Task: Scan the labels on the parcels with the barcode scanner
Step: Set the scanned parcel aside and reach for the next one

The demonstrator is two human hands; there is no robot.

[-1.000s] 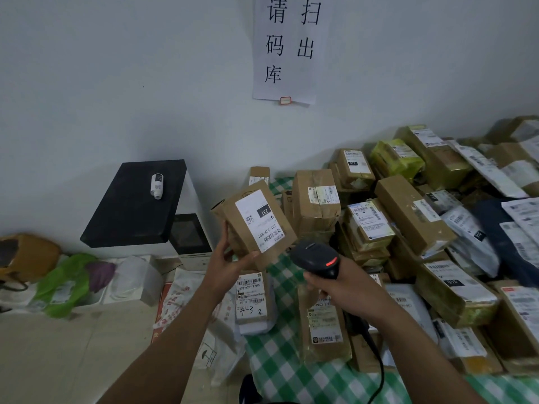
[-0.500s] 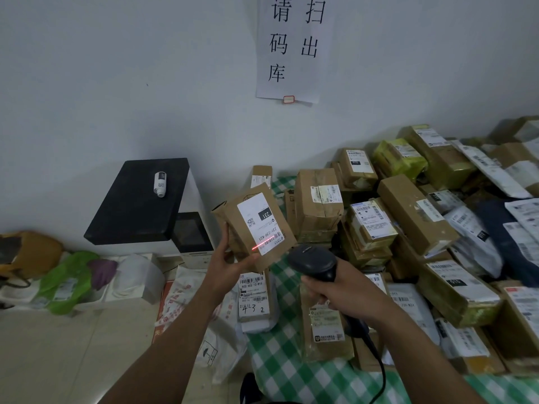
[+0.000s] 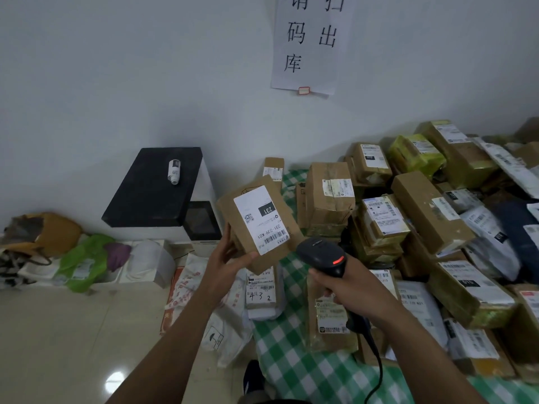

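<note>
Head | L hand (image 3: 230,258) fingers hold 1 parcel (image 3: 259,221) | R hand (image 3: 357,290) fingers grip 1 scanner (image 3: 320,253)

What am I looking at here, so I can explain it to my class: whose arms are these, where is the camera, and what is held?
There is no machine: these are a person's two bare arms, filmed by a camera worn on the head, looking forward and down. The left hand holds up a brown parcel, its white label facing the camera. The right hand grips a black barcode scanner pointed towards that label. On the right, a green checked cloth is piled with more labelled parcels.
</note>
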